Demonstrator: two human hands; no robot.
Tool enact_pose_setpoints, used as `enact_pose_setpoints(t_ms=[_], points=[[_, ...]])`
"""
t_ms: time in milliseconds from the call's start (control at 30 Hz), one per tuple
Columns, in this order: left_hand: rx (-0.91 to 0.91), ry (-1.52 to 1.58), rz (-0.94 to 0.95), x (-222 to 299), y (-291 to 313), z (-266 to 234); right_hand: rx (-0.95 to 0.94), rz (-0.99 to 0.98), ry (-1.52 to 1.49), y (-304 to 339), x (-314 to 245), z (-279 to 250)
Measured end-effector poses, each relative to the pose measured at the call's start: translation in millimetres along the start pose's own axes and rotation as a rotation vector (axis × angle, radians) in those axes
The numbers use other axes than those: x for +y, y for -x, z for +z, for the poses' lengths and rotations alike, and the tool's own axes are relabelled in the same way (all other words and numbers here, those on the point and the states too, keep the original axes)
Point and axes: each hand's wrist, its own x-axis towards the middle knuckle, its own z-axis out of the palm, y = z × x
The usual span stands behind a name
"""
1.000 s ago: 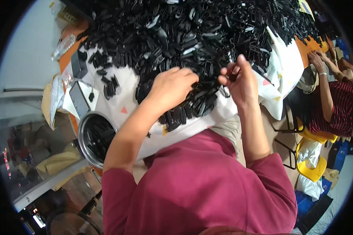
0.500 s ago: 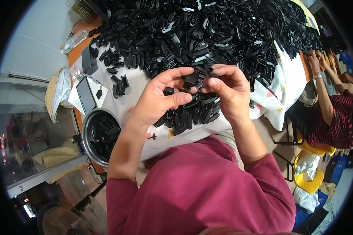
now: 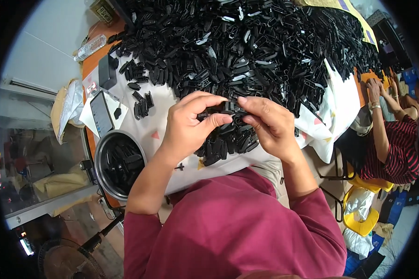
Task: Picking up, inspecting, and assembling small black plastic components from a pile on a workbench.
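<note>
Between my two hands, over the front of the table, is a small black plastic part (image 3: 228, 107). My left hand (image 3: 191, 122) pinches its left side with thumb and forefinger. On the other side, the thumb and fingers of my right hand (image 3: 271, 124) close on its right edge; the fingertips hide some of it. Just below lies a small cluster of similar black parts (image 3: 216, 148) on the white patterned cloth (image 3: 163, 100). Beyond my hands spreads a large heap of black plastic parts (image 3: 246, 56).
At the left stand a metal bowl (image 3: 143, 179) of black parts, a phone (image 3: 100, 113), a dark box (image 3: 107, 72) and a clear bottle (image 3: 90, 48). A fan (image 3: 67, 262) is at the lower left. Another person's arm (image 3: 378, 125) and yellow stools (image 3: 365, 223) are on the right.
Both hands have come slightly nearer to me and closer together around the black part. The part has turned, and my right fingers now point more to the left.
</note>
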Motion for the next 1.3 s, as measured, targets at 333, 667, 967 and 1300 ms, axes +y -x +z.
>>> enact_pose_setpoints(t_ms=[333,667,967,1300], points=[[0.140,0.846,-0.488,-24.4,18.9,38.5,0.118,-0.010,0.239,19.8,11.3,36.3],[0.116,1.036,-0.387,-39.1,29.2,11.4,-0.124,0.750,-0.676,17.4,4.7,43.7],[0.557,0.837,-0.533,-63.7,-10.7,-23.0,-0.279,0.295,0.633,-33.2,102.6,33.0],[-0.178,-1.105,0.433,-88.6,-79.0,15.4,-0.386,0.233,0.806,-18.6,103.2,29.1]])
